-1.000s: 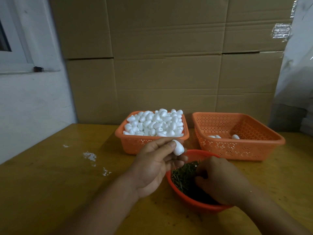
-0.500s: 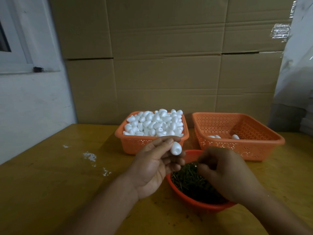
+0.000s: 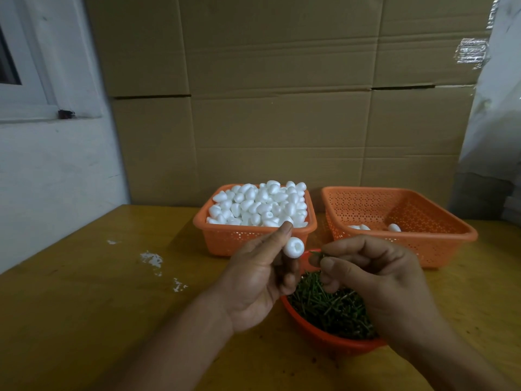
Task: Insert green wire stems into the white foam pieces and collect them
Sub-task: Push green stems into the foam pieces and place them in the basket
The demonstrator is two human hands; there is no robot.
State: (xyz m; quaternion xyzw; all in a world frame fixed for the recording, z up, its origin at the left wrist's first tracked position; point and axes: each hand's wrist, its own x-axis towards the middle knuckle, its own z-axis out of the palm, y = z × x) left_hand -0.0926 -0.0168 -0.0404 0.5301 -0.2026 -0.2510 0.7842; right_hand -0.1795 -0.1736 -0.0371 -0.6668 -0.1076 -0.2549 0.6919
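Right hand (image 3: 375, 280) risen from bowl (image 3: 318, 331), pinching stem (image 3: 317, 256) beside foam piece (image 3: 293, 247) in left hand (image 3: 259, 280) grip.

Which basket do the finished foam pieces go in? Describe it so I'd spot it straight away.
On the yellow table, two square orange baskets stand before the cardboard wall. Take the right basket: the left basket is heaped with white foam, while this one holds only a few pieces.
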